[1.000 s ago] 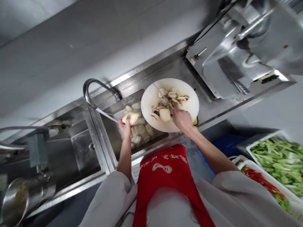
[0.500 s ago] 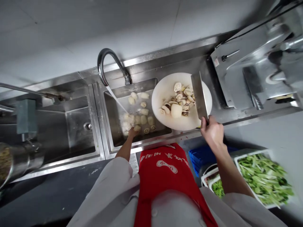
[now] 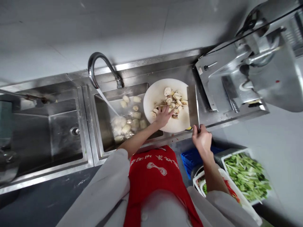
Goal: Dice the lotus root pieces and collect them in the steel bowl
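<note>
My left hand (image 3: 164,117) lies over the lotus root pieces on a round white cutting board (image 3: 153,94), fingers apart; whatever is under the palm is hidden. Cut slices and scraps (image 3: 176,97) lie beyond its fingertips. My right hand (image 3: 202,136) is closed round the handle of a broad cleaver (image 3: 193,105), whose blade stands over the right part of the board. Peeled lotus roots (image 3: 135,115) sit in water in the sink (image 3: 104,138) left of the board.
Water runs from a curved faucet (image 3: 104,56) into the sink. Another sink (image 3: 61,132) is at the left. On the right stands a metal slicer (image 3: 262,69) with a second cleaver (image 3: 229,91) on it. Below are blue crates (image 3: 189,160) and a basket of cut greens (image 3: 246,176).
My left hand has moved from the sink up to the right onto the board. The large lotus root piece there is now hidden. My right hand still grips the cleaver; the view has shifted.
</note>
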